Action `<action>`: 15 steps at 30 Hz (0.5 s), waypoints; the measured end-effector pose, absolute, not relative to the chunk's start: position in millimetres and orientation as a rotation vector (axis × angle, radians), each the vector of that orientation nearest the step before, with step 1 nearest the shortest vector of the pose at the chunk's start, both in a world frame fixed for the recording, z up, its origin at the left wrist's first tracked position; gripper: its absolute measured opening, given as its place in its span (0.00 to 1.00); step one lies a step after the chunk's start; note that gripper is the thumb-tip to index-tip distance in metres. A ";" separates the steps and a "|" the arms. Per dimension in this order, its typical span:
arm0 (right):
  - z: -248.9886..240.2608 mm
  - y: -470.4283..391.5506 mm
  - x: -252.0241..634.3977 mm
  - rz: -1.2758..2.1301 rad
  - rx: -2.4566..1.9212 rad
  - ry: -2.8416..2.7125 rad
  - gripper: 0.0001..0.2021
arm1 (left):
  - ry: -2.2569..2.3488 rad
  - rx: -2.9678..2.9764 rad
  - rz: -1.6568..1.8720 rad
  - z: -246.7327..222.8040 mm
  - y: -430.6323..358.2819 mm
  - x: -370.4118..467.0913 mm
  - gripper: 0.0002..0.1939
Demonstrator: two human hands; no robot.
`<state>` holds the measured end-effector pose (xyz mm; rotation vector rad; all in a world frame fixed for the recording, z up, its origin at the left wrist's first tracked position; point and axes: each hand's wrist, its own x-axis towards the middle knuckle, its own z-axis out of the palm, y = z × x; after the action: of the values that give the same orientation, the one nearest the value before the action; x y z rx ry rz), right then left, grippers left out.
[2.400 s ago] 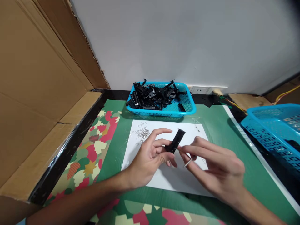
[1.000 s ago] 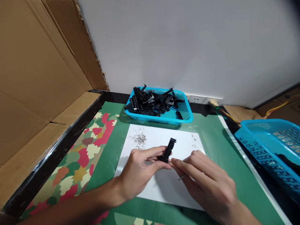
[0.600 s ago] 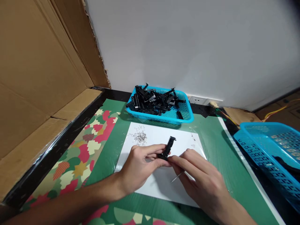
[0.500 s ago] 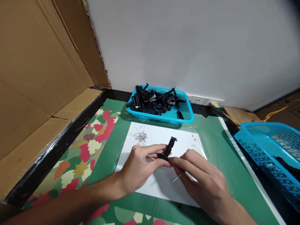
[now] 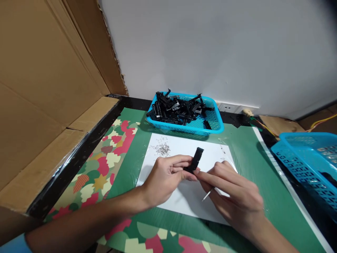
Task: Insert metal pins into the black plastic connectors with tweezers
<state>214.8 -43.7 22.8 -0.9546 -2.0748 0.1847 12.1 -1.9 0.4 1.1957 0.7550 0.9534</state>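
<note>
Wall: a pale wall (image 5: 200, 45) is seen behind the table's far edge.
Table: the black table (image 5: 138, 103) is mostly covered by a green patterned sheet (image 5: 247, 151).
Left edge: the table is bordered by brown cardboard (image 5: 47, 70).
White sheet: a white sheet (image 5: 179, 202) is laid on the green one, across the middle of the table.
Right edge: a second blue basket (image 5: 292, 154) is cut off by the border of the view; something dark is contained in it.
Far edge: a blue basket (image 5: 184, 130), heaped with black plastic pieces (image 5: 171, 109), is placed near the middle.
Left hand: the black part is pinched at its lower end by the left hand (image 5: 163, 179), between thumb and fingers.
Right hand: the fingertips of the right hand (image 5: 234, 189) are pressed together against that lower end; whether anything small is pinched there cannot be told.
Black part: the black part (image 5: 197, 159) is held above the white sheet, its long axis slanted, its upper end pointed toward the far edge and slightly right.
Thin rod: a thin rod (image 5: 207, 194) is held in the right hand, its free tip angled toward the near left corner.
Wire bits: small wire bits (image 5: 163, 149) are scattered on the white sheet's far left corner.
</note>
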 end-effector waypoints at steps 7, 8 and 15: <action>27.2 -35.6 224.0 0.177 -0.989 -2.136 0.19 | 0.660 1.155 0.877 2.0 4.0 9.3 0.19; 27.6 -34.9 225.6 0.193 -0.998 -2.140 0.21 | 0.648 1.154 0.860 2.1 5.8 8.6 0.20; 26.9 -33.8 231.5 0.095 -0.990 -2.055 0.23 | 0.630 1.285 0.697 2.4 10.7 2.5 0.27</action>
<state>231.5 -33.8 26.9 -0.9903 -2.0550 0.0950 2.5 10.7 2.4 1.2852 0.6296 0.6967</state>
